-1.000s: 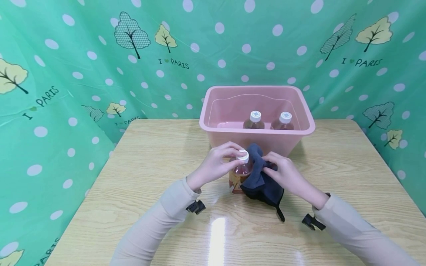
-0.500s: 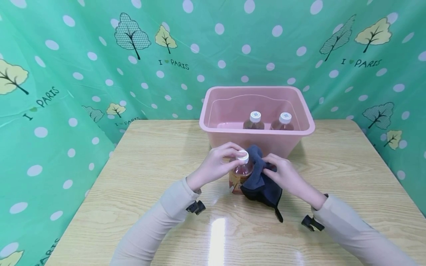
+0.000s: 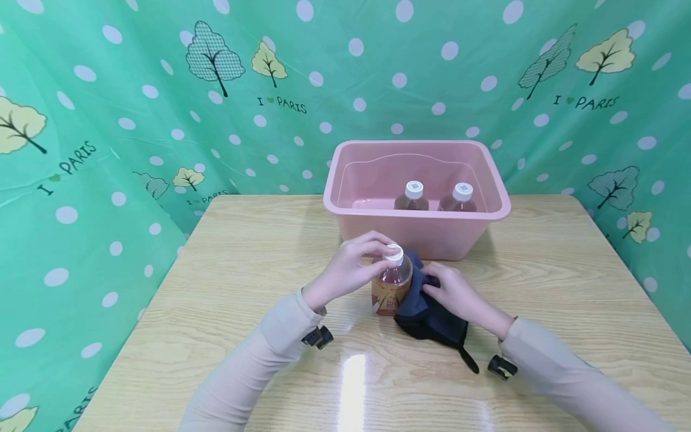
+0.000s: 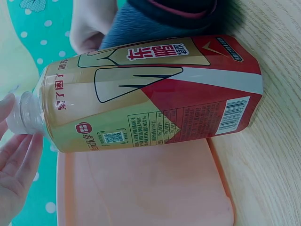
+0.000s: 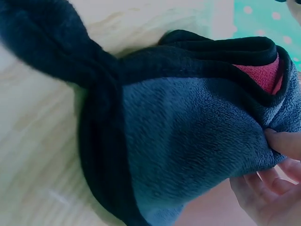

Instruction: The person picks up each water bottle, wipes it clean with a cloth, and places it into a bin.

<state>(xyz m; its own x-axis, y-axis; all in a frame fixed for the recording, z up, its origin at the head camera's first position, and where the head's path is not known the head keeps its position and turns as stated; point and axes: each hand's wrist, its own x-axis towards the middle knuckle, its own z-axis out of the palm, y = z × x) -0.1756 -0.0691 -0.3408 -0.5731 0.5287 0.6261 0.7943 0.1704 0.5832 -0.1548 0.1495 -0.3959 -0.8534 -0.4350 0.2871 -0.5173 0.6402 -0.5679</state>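
A drink bottle (image 3: 391, 289) with a red and yellow label and a white cap stands upright on the table, in front of the pink bin. My left hand (image 3: 356, 264) grips it at the cap, thumb on one side and fingers on the other. Against the bottle's right side lies a dark grey-blue cloth (image 3: 418, 300) with black edging and a hanging loop. My right hand (image 3: 459, 294) pinches this cloth between thumb and fingers. In the right wrist view the cloth (image 5: 188, 127) is bunched, and a bit of pink lining shows in a fold.
The pink bin (image 3: 378, 217) stands at the back of the wooden table (image 3: 259, 258). Inside it are two white-capped bottles, the left bottle (image 3: 413, 197) and the right bottle (image 3: 461, 198). A green printed curtain (image 3: 302, 156) hangs behind and at the sides.
My right hand has moved down and slightly left along the bottle's side with the cloth, whose loop has swung to the right. My left hand and the bottle have stayed in place.
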